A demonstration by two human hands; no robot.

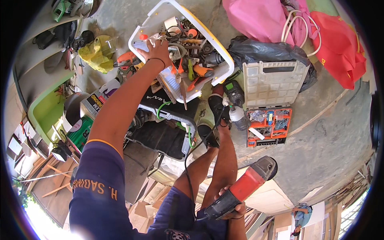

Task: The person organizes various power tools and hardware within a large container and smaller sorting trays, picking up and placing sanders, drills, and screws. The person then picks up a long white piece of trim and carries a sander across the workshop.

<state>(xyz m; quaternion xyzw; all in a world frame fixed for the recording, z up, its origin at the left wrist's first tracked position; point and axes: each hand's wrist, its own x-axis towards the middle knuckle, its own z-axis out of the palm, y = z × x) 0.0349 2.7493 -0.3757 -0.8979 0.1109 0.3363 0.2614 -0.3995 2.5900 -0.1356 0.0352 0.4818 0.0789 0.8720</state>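
My right hand (239, 209) is wrapped round the black body of a red and black angle grinder (241, 186), held over my right leg with its metal head tilted up to the right. The grinder's cord runs up past my legs. My left arm stretches forward to a white plastic bin (139, 36) full of tools. Inside its left side, my left hand (156, 55) has its fingers spread, close to a crinkled pale wrapper (154, 37); whether they grip it is unclear. Near that hand lie orange-handled tools, a green-handled tool (191, 71) and a roll of tape (173, 25).
An open organizer case (276, 80) with an orange tray of screws (269, 125) stands right of my feet. Beside it are a green and black power tool (234, 92) and pink and red bags (336, 48). A black toolbox (192, 134) sits left; a person (302, 218) is at lower right.
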